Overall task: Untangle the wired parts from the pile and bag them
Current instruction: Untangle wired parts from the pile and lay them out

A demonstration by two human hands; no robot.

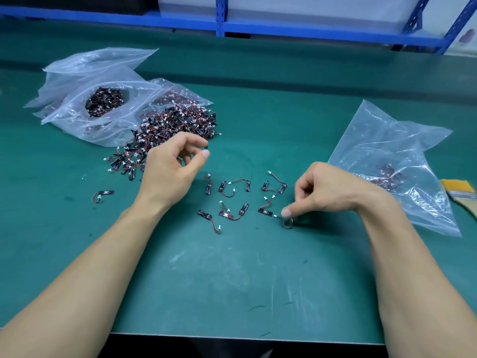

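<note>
Laying out: your right hand pinches a small black red-wired part; left hand hangs loose, empty. Tangled pile next.

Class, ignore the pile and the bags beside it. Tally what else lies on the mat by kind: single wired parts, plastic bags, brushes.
Single wired parts: 11, one of them pinched by the right hand
Plastic bags: 1
Brushes: 1
Total: 13
</note>
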